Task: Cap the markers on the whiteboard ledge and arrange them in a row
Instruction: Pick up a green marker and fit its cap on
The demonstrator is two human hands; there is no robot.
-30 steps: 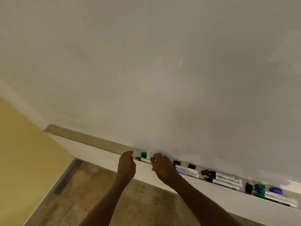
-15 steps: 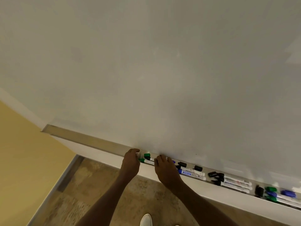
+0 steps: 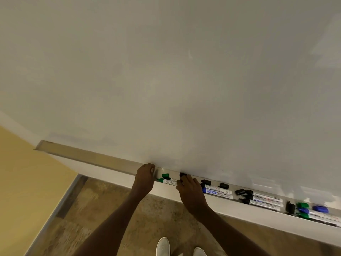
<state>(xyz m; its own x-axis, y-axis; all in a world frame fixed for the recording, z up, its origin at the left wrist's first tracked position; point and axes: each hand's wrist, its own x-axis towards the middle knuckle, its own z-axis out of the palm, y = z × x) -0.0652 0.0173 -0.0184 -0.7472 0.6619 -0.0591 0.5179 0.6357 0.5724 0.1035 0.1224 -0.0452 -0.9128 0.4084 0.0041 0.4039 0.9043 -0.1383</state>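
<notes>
An uncapped green marker (image 3: 167,181) lies on the whiteboard ledge (image 3: 96,159) between my hands, its tip pointing left. Its green cap (image 3: 165,175) sits just behind it. My left hand (image 3: 145,179) rests on the ledge a little left of the tip, fingers curled, nothing visible in it. My right hand (image 3: 190,191) pinches the marker's right end. A loose black cap (image 3: 183,174) lies by my right fingertips. Further right lie a blue marker (image 3: 217,193), black caps (image 3: 224,186), black markers (image 3: 262,199) and a green and blue group (image 3: 313,213).
The whiteboard (image 3: 184,80) fills the upper view. Left of my left hand the ledge is bare up to its end. Below are a brown floor (image 3: 103,209), a yellow wall (image 3: 24,178) at the left and my white shoes (image 3: 163,246).
My left hand has drawn slightly left, off the green marker's tip. My right hand has slid along to the marker's right end, and a black cap now shows beside its fingertips.
</notes>
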